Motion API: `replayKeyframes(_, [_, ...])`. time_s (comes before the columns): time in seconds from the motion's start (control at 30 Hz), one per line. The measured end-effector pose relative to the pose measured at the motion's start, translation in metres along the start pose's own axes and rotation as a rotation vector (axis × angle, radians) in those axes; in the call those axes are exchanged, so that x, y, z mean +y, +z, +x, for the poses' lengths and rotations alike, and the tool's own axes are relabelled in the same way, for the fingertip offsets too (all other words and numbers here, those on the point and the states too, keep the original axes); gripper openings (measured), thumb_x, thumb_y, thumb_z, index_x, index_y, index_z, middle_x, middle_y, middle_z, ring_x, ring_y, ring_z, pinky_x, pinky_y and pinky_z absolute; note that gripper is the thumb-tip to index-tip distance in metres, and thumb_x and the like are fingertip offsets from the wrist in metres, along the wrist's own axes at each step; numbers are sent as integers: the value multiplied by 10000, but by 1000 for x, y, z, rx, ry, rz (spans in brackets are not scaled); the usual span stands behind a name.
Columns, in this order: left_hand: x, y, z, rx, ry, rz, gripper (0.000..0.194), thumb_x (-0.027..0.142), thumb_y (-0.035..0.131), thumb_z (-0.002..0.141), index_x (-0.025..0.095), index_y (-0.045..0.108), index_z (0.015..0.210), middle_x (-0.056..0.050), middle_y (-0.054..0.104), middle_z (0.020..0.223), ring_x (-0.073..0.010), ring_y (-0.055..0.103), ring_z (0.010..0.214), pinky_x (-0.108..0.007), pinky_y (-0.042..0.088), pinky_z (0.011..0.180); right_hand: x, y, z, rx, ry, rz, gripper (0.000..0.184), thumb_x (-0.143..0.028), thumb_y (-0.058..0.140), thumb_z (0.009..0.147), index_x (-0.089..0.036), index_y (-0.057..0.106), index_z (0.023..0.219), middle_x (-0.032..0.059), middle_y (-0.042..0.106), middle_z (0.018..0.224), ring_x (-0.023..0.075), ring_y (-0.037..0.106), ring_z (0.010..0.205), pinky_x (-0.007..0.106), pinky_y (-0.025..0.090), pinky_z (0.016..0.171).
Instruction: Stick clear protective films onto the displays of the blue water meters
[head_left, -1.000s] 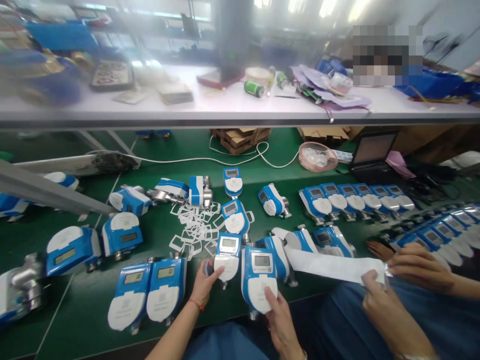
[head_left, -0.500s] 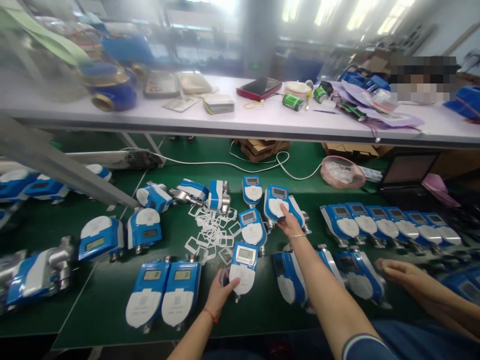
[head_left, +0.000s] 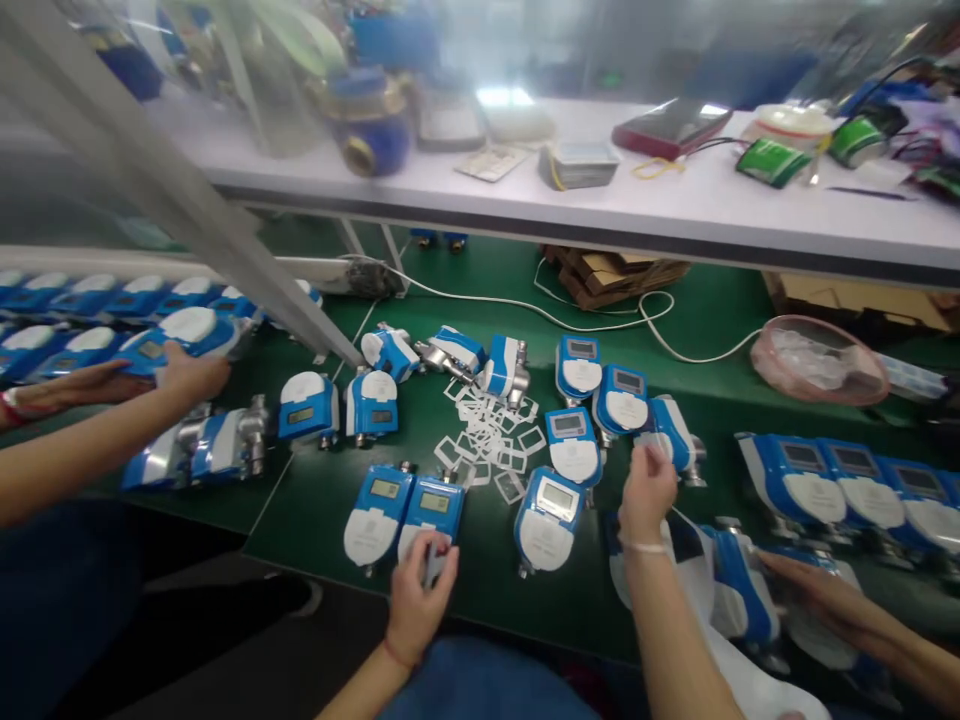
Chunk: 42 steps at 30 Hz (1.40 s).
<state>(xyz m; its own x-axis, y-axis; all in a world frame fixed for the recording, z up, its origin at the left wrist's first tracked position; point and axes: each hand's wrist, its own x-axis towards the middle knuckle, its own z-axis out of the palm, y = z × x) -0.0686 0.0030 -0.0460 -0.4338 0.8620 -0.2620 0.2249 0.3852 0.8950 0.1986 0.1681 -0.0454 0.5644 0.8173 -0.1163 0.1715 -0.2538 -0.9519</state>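
My left hand (head_left: 421, 605) is closed at the front edge of the green table, thumb and fingers around a small dark thing that is mostly hidden. It overlaps the lower end of a blue-and-white water meter (head_left: 439, 506), beside another water meter (head_left: 378, 515). My right hand (head_left: 649, 492) is pinched beside a tilted water meter (head_left: 675, 430); something pale and translucent shows at its fingertips. A whitish translucent sheet (head_left: 709, 600) hangs by my right forearm. Between my hands a water meter (head_left: 550, 520) lies face up. White rectangular frames (head_left: 487, 435) lie in a loose pile behind it.
Another person's hands (head_left: 176, 370) hold a water meter at the left; another hand (head_left: 825, 590) reaches in from the right. More meters (head_left: 806, 480) stand in a row at right. A white shelf (head_left: 525, 205) spans above, with a slanted metal post (head_left: 187, 200). A pink bowl (head_left: 817, 375) stands behind.
The view has swung left. My left hand has moved from the middle water meter to the left pair. My right hand has let go of a water meter, and the translucent sheet now shows.
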Motion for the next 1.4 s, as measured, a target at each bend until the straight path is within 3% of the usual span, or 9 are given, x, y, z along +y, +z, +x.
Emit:
replayKeyframes(0.13, [-28, -82, 44, 308, -79, 38, 259, 345, 699, 748, 197, 503, 832, -70, 563, 1105, -242, 503, 1126, -418, 398, 991, 14, 26, -141, -395, 74, 34, 447, -495, 713, 730, -168, 680, 1034, 107, 703, 1042, 273, 661, 969, 424, 528, 878])
replayKeyframes(0.23, [-54, -110, 80, 206, -200, 4, 212, 305, 648, 841, 145, 582, 963, -58, 603, 1063, -204, 590, 979, -408, 503, 844, 39, 67, -204, -520, 166, 25, 697, -458, 793, 614, -158, 609, 1215, 164, 660, 1190, 335, 640, 1065, 454, 537, 876])
replayKeyframes(0.4, [-78, -102, 88, -70, -321, -107, 258, 324, 588, 900, 143, 590, 1083, -47, 637, 1000, -147, 633, 796, -321, 554, 683, 68, 101, -215, -623, 233, 73, 721, -494, 721, 690, -197, 533, 1319, 117, 681, 1187, 307, 644, 1087, 461, 488, 969])
replayKeyframes(0.7, [-83, -75, 41, -164, -366, -263, 219, 300, 598, 894, 138, 599, 1042, -40, 637, 977, -146, 629, 797, -322, 550, 692, 76, 45, -215, -595, 235, -7, 722, -562, 645, 744, -189, 515, 1350, 108, 662, 1234, 295, 636, 1107, 460, 506, 949])
replayKeyframes(0.93, [-29, -94, 28, -16, -368, -470, 235, 379, 677, 761, 164, 601, 816, 25, 597, 727, -123, 589, 662, -253, 511, 620, 32, 30, -226, -430, 33, -188, 536, -493, 633, 771, -136, 625, 1170, 171, 679, 1117, 310, 639, 1024, 468, 521, 878])
replayKeyframes(1.07, [28, -99, -5, -228, -440, -607, 342, 437, 631, 730, 116, 673, 839, -56, 674, 700, -198, 661, 663, -320, 547, 638, -39, 23, -248, -527, -120, -165, 267, -392, 620, 831, -189, 686, 991, 96, 689, 944, 207, 644, 786, 332, 541, 716])
replayKeyframes(1.17, [59, -95, -27, -388, -445, -666, 385, 413, 665, 745, 101, 698, 968, -124, 733, 856, -257, 697, 826, -377, 552, 784, -89, 26, -260, -561, -361, -132, 183, -288, 640, 840, -221, 702, 998, 65, 669, 923, 180, 635, 795, 290, 539, 702])
replayKeyframes(1.27, [74, -93, -38, -481, -286, -643, 398, 417, 649, 802, 132, 688, 1077, -128, 723, 1056, -273, 660, 1023, -382, 500, 935, -116, 31, -265, -480, -630, -138, 221, -184, 615, 860, -215, 697, 1063, 58, 648, 871, 162, 638, 748, 266, 554, 651])
replayKeyframes(1.4, [87, -94, -39, -458, -33, -471, 371, 415, 561, 884, 164, 672, 1134, -100, 706, 1126, -242, 647, 1052, -339, 489, 958, -122, 31, -265, -378, -731, -158, 236, -142, 623, 855, -224, 708, 1059, 57, 648, 858, 167, 648, 763, 276, 575, 664])
